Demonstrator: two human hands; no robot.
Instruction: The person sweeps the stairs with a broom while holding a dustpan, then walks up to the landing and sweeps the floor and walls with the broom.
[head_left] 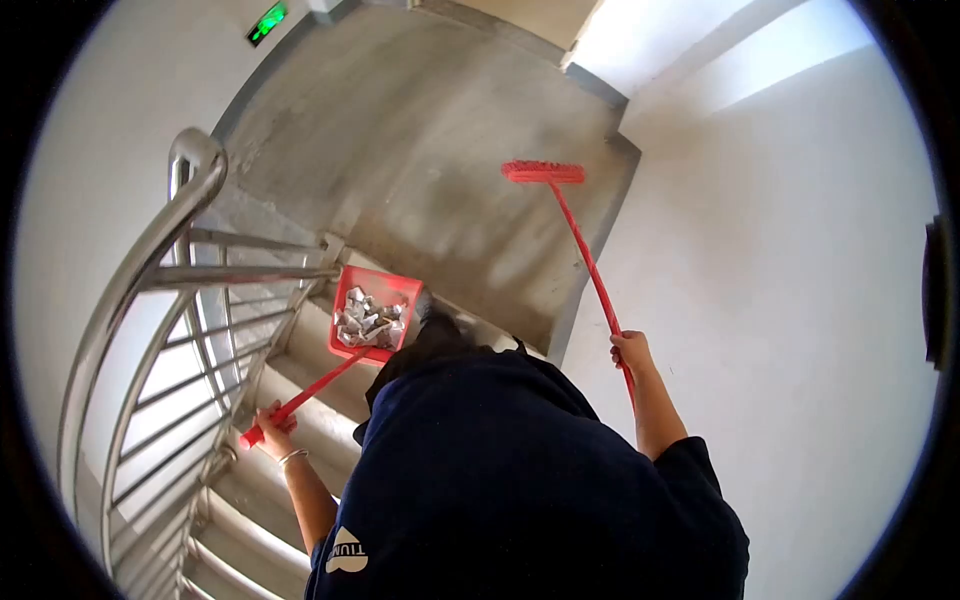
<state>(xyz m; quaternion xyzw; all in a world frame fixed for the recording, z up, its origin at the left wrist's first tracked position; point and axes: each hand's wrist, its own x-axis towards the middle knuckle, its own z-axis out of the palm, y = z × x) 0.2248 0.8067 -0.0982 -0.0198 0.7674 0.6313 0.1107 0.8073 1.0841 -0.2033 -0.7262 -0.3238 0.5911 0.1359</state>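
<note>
My left hand (275, 430) is closed round the red handle of a dustpan (337, 325), near the handle's end. Crumpled whitish paper scraps (368, 320) lie in the pan, which is over the top of the stairs beside my foot. On the other side, my right hand (630, 352) grips the red stick of a broom (592, 265). The broom's red bristled head (543, 172) points away from me, over the grey landing near the right wall. Whether the bristles touch the floor I cannot tell.
A shiny metal railing (135, 270) runs down the left side of the stairs (290, 430). Ahead lies the grey concrete landing (400, 130). A white wall (760, 330) stands at the right, and a green exit sign (266, 24) hangs on the left wall.
</note>
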